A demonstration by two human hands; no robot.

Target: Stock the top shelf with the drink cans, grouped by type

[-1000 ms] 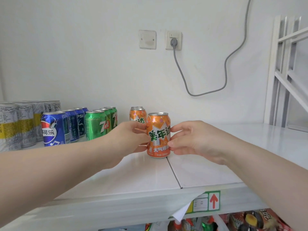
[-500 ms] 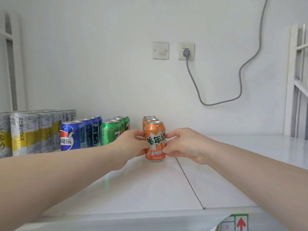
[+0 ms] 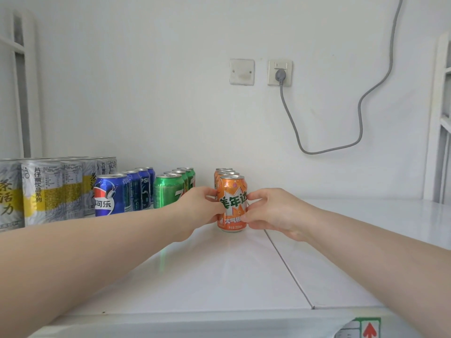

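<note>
Left hand [image 3: 200,211] and right hand [image 3: 271,213]: each pinches the front orange can [image 3: 233,203] from its own side, fingertips curled on the wall at mid-height. The can stands upright on the top shelf [image 3: 219,276], heading the orange row [image 3: 225,172]. It is near the green cans [image 3: 168,191], with blue cans [image 3: 109,193] and tall silver cans [image 3: 41,191] further left.

Handling, judged: thin metal wall, stiff but dentable. Probably full, so moderately heavy. Smooth print, likely slick. Hold opposite sides at mid-body with light pressure. Should slide easily on the glossy shelf.
</note>
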